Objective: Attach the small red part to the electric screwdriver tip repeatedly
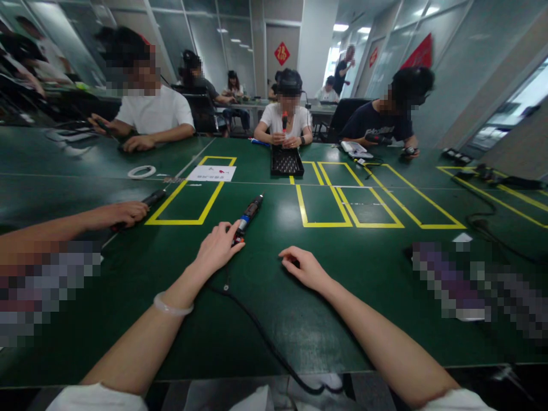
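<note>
My left hand [218, 246] rests on the green table, its fingers and thumb around the rear end of a corded electric screwdriver [248, 216]. The screwdriver is dark with a blue band, and its tip points away from me and to the right. From its rear a black cord [257, 325] runs under my left wrist and over the table's near edge. My right hand [305, 267] lies on the table to the right, apart from the screwdriver. Its fingers are loosely curled, with a gap at the thumb, and nothing shows in them.
Yellow tape outlines [327, 225] mark the table [265, 285]. A printed sheet [212, 173] and a white ring of tape [141, 172] lie farther off. Across the table, a person works over a black tray [286, 163]. At left, another person's hand [124, 213] holds a dark tool.
</note>
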A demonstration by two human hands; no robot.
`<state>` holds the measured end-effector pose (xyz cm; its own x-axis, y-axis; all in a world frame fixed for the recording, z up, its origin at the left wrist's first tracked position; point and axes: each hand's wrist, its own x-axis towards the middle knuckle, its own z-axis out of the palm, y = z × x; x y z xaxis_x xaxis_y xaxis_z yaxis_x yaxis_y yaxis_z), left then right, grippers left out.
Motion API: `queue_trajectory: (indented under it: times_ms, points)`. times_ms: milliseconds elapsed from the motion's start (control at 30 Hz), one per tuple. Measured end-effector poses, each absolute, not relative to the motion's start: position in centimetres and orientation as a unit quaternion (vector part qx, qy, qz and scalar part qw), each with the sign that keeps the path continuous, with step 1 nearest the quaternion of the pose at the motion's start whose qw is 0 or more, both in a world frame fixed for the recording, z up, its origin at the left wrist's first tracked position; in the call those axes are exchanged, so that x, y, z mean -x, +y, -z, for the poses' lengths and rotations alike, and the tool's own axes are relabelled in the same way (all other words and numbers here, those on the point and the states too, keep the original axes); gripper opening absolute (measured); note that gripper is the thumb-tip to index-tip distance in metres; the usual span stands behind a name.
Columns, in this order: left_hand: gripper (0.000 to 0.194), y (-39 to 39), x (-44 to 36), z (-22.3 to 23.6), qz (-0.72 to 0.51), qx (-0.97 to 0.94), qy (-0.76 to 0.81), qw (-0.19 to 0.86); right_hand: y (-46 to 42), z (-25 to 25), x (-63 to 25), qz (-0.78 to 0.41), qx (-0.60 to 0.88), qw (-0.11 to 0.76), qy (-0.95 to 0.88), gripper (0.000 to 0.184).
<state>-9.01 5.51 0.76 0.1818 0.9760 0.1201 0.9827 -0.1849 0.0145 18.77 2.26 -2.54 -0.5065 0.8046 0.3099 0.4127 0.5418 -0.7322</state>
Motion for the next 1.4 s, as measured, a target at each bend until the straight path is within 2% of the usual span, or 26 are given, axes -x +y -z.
queue_trajectory:
  times_ms: [300, 433, 567, 800, 967, 1033, 1133, 1233, 1400]
  points:
    - [0.068, 9.1, 22.0, 0.1, 0.033, 0.655, -0.753, 0.048, 2.5, 2.7, -19.0, -0.283, 0.369, 0.322, -0.825, 0.014]
    - [0.068, 8.8, 25.3, 0.2, 0.052, 0.613, -0.785, 0.074, 2.5, 2.6, -19.0, -0.281, 0.37, 0.318, -0.826, 0.012]
    - [0.062, 8.6, 25.8, 0.3, 0.084, 0.597, -0.79, 0.113, 2.5, 2.5, -19.0, -0.281, 0.371, 0.316, -0.827, 0.012]
    - [0.035, 8.4, 24.6, 0.5, 0.132, 0.594, -0.784, 0.125, 2.5, 2.3, -19.1, -0.279, 0.372, 0.311, -0.829, 0.012]
    - [0.034, 8.1, 22.5, -0.3, 0.195, 0.595, -0.769, 0.133, 2.4, 2.2, -18.9, -0.277, 0.374, 0.309, -0.83, 0.012]
    - [0.034, 7.9, 20.2, -0.8, 0.25, 0.623, -0.738, 0.069, 2.4, 2.1, -18.8, -0.276, 0.374, 0.308, -0.83, 0.011]
    - [0.037, 7.2, 15.1, -1.1, 0.312, 0.696, -0.635, -0.118, 2.2, 1.9, -18.7, -0.279, 0.371, 0.305, -0.832, 0.011]
    - [0.037, 5.4, 9.3, -1.1, 0.282, 0.763, -0.512, -0.274, 1.9, 1.9, -18.5, -0.286, 0.367, 0.307, -0.83, 0.012]
    - [0.035, 2.5, 3.5, -0.9, 0.205, 0.8, -0.401, -0.397, 1.7, 2.3, -18.3, -0.302, 0.346, 0.306, -0.834, 0.027]
